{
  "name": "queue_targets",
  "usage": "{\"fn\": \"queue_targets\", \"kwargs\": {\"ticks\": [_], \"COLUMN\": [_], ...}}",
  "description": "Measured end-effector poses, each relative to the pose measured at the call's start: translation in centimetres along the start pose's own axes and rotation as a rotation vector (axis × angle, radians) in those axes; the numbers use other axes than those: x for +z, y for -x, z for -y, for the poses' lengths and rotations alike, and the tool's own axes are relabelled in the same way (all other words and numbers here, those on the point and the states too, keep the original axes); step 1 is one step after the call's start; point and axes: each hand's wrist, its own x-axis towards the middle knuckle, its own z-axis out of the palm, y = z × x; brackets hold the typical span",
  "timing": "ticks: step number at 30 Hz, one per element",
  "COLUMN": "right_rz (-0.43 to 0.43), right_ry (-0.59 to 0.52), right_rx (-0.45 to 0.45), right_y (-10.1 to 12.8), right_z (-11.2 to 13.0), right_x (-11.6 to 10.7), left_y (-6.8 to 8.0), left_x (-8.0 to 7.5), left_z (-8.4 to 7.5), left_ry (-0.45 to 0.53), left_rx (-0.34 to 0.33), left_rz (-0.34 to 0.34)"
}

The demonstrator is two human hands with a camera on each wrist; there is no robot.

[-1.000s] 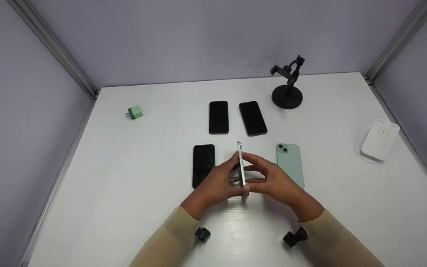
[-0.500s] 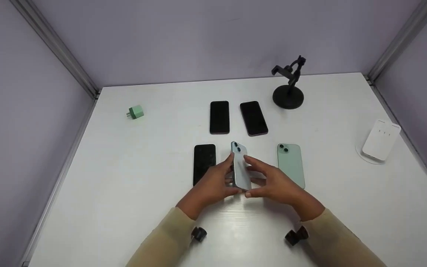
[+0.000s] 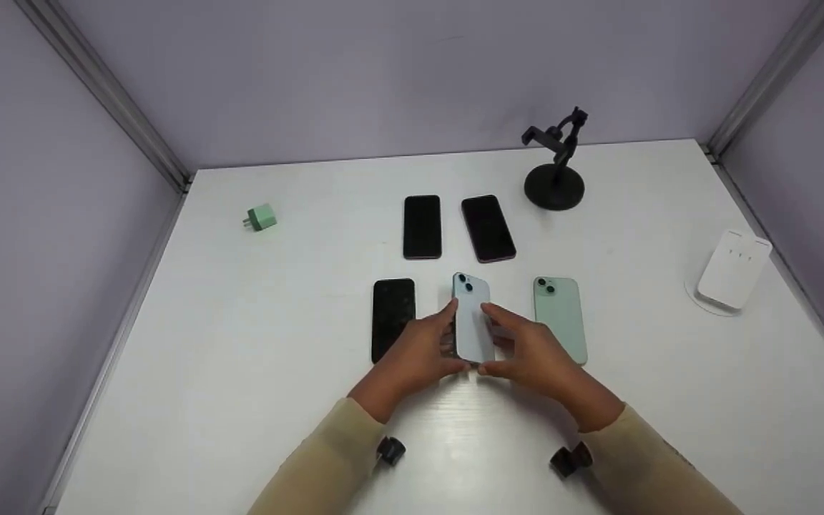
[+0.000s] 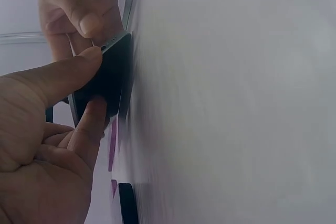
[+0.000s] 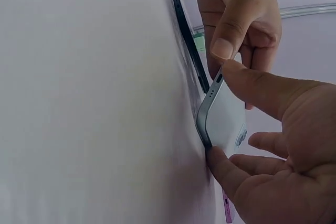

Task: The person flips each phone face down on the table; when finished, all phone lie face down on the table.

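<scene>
White table [image 3: 240, 357], lilac walls all round. Working outward from the blue phone [image 3: 473, 315]:

Nearest, just this side of it: left hand [image 3: 412, 361] and right hand [image 3: 537, 357], both pinching the blue phone by its long edges between thumb and curled fingers. Not flat yet. Back and camera bump facing up, tipped at a slant. From the right wrist view, seems to be resting on one long edge [image 5: 226, 116] against the table with a right fingertip tucked under; from the left wrist view, only the dark screen side [image 4: 107, 85] and a left thumb on the near corner.

Just left of the blue phone: black phone [image 3: 392, 315], screen up, flat. Just right: green phone [image 3: 561, 315], back up, flat. No touching, as far as visible.

Beyond it: two dark phones, [image 3: 422, 225] and [image 3: 488, 227], side by side, screens up.

Further off: black stand [image 3: 555, 179] beyond and to the right, green charger [image 3: 262, 217] well off to the left, white box [image 3: 732, 268] well off to the right.

Best guess at the step: mid-flip, laying the blue phone down face-down in the gap between black and green. Next move probably needs a slow lowering of the raised edge, sliding that tucked fingertip out first, and keeping clear of both neighbours. Slippery thing to hold by the edges, so no hurry in letting go.
</scene>
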Motion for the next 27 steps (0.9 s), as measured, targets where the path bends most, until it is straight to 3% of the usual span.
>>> {"fn": "queue_targets", "kwargs": {"ticks": [14, 21, 27], "right_rz": [-0.07, -0.071, -0.06], "right_ry": [0.106, 0.228, 0.261], "right_rx": [0.005, 0.005, 0.013], "right_y": [-0.1, -0.27, -0.24], "right_z": [-0.16, -0.03, 0.02], "right_x": [0.39, 0.48, 0.49], "left_y": [-0.16, -0.11, -0.03], "left_x": [0.41, 0.45, 0.46], "left_z": [0.04, -0.2, -0.24], "left_ry": [-0.158, -0.193, -0.24], "left_rx": [-0.013, -0.045, -0.069], "left_rz": [-0.074, -0.093, -0.103]}}
